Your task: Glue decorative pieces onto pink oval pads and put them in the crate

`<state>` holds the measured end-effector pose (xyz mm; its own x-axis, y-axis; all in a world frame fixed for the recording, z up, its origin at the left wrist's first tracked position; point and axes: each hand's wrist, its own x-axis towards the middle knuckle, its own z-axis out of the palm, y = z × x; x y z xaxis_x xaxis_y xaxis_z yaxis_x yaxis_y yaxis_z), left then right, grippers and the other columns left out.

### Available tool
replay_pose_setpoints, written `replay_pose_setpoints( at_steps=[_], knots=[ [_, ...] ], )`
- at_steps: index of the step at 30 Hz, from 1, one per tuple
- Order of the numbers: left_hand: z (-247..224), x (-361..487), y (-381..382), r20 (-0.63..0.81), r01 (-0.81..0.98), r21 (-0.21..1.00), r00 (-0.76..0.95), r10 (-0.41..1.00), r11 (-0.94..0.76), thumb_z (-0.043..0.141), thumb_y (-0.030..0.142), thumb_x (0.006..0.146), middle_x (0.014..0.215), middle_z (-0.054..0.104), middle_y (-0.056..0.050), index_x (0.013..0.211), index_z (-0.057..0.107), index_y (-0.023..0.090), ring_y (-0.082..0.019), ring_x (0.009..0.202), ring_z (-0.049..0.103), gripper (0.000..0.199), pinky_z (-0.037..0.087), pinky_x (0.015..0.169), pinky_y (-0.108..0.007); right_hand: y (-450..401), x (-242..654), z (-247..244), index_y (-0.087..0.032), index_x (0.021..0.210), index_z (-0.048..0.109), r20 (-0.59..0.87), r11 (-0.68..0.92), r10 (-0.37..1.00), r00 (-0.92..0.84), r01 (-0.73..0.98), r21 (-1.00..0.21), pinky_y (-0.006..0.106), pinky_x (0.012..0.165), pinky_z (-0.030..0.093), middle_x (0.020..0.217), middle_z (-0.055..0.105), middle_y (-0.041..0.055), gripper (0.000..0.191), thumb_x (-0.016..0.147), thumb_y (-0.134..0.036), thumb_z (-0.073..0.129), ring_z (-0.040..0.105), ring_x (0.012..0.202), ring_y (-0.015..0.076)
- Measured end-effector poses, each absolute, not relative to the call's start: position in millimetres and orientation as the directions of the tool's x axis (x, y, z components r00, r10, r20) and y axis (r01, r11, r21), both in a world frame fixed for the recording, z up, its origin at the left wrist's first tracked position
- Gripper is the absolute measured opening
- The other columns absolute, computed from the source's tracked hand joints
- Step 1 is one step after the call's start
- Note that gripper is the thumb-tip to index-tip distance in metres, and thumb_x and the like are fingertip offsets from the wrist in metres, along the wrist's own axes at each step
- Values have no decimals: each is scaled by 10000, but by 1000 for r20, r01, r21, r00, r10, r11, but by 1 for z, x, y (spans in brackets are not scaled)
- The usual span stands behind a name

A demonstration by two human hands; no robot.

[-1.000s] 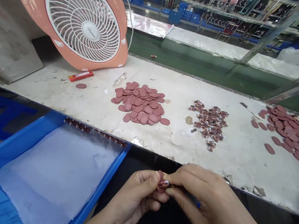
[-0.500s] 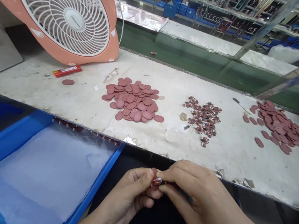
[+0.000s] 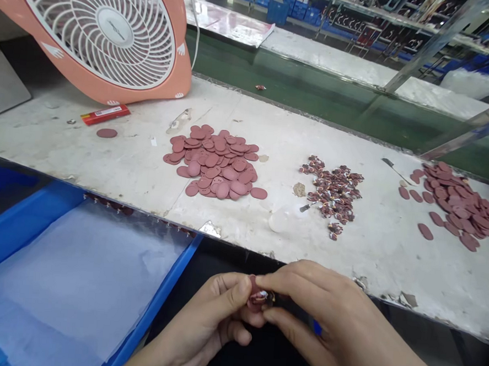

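Between thumb and fingers, my left hand (image 3: 216,308) pinches a reddish-brown oval disc (image 3: 254,291) below the front edge of the bench. My right hand (image 3: 315,309) has its thumb and index finger closed at the disc's right side, on a small dark part with a whitish bit (image 3: 264,296) that lies against the disc. Fingertips hide much of both pieces. Farther up on the bench lie a heap of oval discs (image 3: 221,165), a cluster of small dark-red parts (image 3: 337,191) and another heap of discs (image 3: 466,210) at the right.
An orange fan (image 3: 112,37) stands at the back left, with a red box (image 3: 105,115) and a single disc (image 3: 106,133) before it. A blue bin (image 3: 31,214) lined with a translucent sheet (image 3: 81,278) sits below the bench at left. A green belt (image 3: 316,91) runs behind.
My right fingertips have shifted slightly around the small dark part, uncovering more of its right end. The left hand stays on the disc. The view has moved a little.
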<state>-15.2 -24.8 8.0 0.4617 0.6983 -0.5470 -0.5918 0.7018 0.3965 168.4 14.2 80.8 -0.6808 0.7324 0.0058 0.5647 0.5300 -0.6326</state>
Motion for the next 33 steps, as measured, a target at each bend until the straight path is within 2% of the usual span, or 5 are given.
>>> replay_pose_setpoints(
  at_steps=[3,14,19,25,33],
  knots=[
    [8,-16,-23,-536,-633,303,505,677,712,765,392,770,731,706,-49,833,770,125,-60,545,611,274,505,436,-101,16,178,85,-275,1281,501,66,524,775,-628,580,-624,210,776,538,1061,684,-7,455,866,-218,678,655,916,132],
    [1,-16,-20,-537,-682,183,534,653,708,827,430,684,638,684,-34,745,756,104,-31,438,555,338,486,384,-96,15,161,69,-244,1076,656,122,403,832,-542,437,-804,175,601,477,771,636,-26,235,850,-213,710,615,696,93],
    [-1,-18,-18,-533,-631,330,490,690,702,678,506,813,744,692,-70,871,751,136,-78,551,595,381,494,415,-119,15,147,57,-186,986,680,314,519,819,-481,386,-762,177,525,446,677,599,-20,150,850,-129,651,583,607,89],
    [12,-24,-23,-459,-504,788,-96,883,354,840,422,657,677,645,20,857,717,216,-86,523,516,313,471,445,-166,10,135,31,-91,1085,647,617,737,654,-438,556,-386,260,507,457,666,643,33,300,795,-17,675,546,555,133],
    [11,-40,-21,-376,-300,915,-390,841,270,811,391,692,745,716,-12,771,695,212,-134,601,600,227,497,490,-202,8,107,30,-133,1040,632,684,828,509,-523,515,-222,251,393,429,564,650,-25,230,818,-72,647,534,409,108]
  ],
)
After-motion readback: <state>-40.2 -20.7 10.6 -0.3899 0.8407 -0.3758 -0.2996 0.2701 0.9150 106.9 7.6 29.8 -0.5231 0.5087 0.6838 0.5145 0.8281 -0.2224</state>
